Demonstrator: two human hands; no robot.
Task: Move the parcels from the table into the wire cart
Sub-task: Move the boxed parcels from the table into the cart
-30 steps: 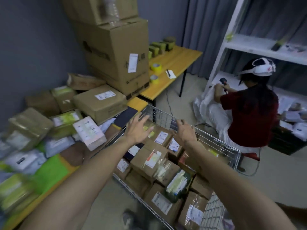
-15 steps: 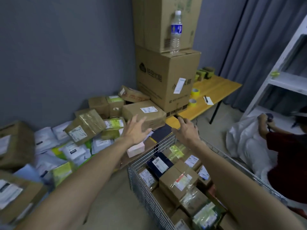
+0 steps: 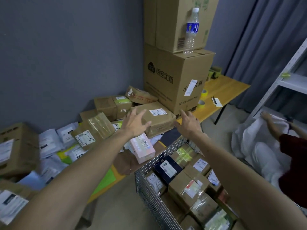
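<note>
A flat brown cardboard parcel (image 3: 157, 118) with a white label lies on the yellow table (image 3: 221, 90), among many other parcels. My left hand (image 3: 135, 122) hovers with spread fingers at its left end. My right hand (image 3: 188, 122), fingers also spread, is at its right end. Neither hand holds anything. Below my right arm stands the wire cart (image 3: 149, 185), holding several boxes. A pink box (image 3: 143, 149) lies under my left wrist near the cart's corner.
Two big cartons (image 3: 176, 78) are stacked behind the parcel, with a water bottle (image 3: 191, 30) on the lower one. Tape rolls (image 3: 203, 94) lie on the table. Another person (image 3: 289, 150) crouches at right by a white shelf (image 3: 292, 80). Mailers and boxes (image 3: 54, 143) crowd the left.
Both hands have risen from above the cart and reached forward to the two ends of the flat brown parcel. The view has swung left and up toward the table.
</note>
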